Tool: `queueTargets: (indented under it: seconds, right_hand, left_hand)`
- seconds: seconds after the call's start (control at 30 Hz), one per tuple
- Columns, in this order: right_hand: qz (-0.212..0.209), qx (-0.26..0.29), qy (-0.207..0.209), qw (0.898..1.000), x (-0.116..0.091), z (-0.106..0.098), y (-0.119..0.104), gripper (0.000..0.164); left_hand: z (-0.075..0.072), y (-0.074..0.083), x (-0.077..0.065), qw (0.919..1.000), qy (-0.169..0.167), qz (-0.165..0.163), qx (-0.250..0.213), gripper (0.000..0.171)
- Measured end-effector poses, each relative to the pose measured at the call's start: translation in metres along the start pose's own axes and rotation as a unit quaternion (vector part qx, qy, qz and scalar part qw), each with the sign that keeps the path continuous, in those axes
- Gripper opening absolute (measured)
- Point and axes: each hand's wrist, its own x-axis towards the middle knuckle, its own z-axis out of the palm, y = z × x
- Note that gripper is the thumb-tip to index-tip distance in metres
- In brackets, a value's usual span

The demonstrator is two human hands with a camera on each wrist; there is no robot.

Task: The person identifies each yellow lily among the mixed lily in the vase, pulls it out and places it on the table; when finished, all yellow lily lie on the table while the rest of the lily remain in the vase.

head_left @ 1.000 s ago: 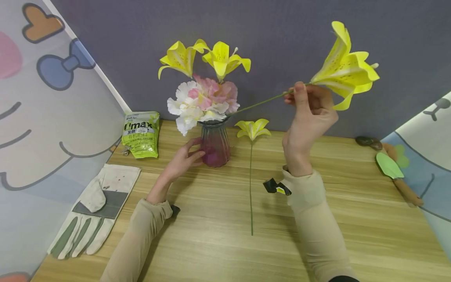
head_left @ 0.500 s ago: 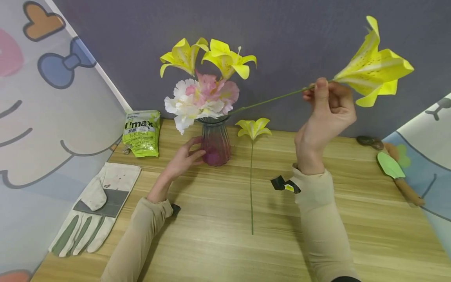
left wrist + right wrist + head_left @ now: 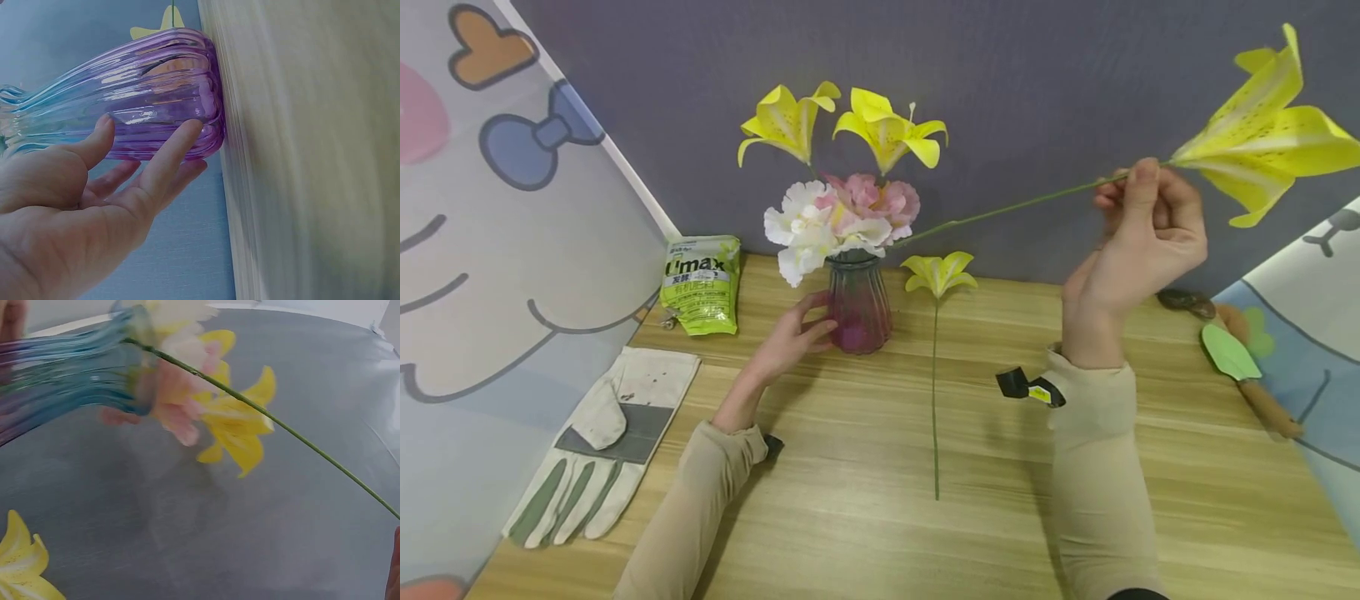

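Observation:
In the head view, my left hand [image 3: 786,340] holds the lower left side of a ribbed glass vase [image 3: 859,312], its thumb and fingers spread round the purple base [image 3: 181,94]. White and pink flowers [image 3: 842,217] and two yellow lilies [image 3: 887,133] stand in the vase. My right hand [image 3: 1150,225] pinches the green stem [image 3: 1022,204] of another yellow lily [image 3: 1262,137] just below its bloom. That stem slants down to the vase mouth; in the right wrist view its end [image 3: 134,342] is at the rim, and I cannot tell how deep it goes.
A further yellow lily [image 3: 938,275] lies on the table [image 3: 850,500] right of the vase. At left are a green-and-white Umax bag [image 3: 702,287] and a work glove [image 3: 606,446]. A green-bladed trowel [image 3: 1232,354] and dark stones [image 3: 1186,302] lie far right. A grey wall [image 3: 1000,100] stands behind.
My right hand has moved right with the lily, and more of its stem shows outside the vase. The flowers in the vase have shifted slightly. My left hand stays on the vase.

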Motion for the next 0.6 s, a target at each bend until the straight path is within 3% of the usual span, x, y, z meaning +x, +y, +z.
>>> queueTargets:
  seconds: [0.1, 0.33, 0.47, 0.6]
  right_hand:
    - [-0.003, 0.000, 0.004, 1.000, 0.007, -0.003, -0.004, 0.010]
    - [0.042, 0.006, 0.036, 0.998, 0.025, -0.010, -0.020, 0.011]
    - [0.068, -0.009, 0.014, 0.998, 0.031, -0.017, -0.024, 0.011]
    - [0.090, -0.046, -0.041, 0.994, 0.031, -0.033, -0.019, 0.017]
  left_hand:
    - [0.000, 0.000, 0.000, 1.0000, 0.001, 0.000, 0.001, 0.055]
    - [-0.002, 0.000, 0.000, 1.0000, 0.002, -0.002, 0.005, 0.055]
    - [-0.002, 0.000, 0.000, 1.0000, 0.001, -0.003, 0.001, 0.055]
    - [-0.001, 0.000, -0.001, 1.0000, 0.002, -0.006, 0.000, 0.055]
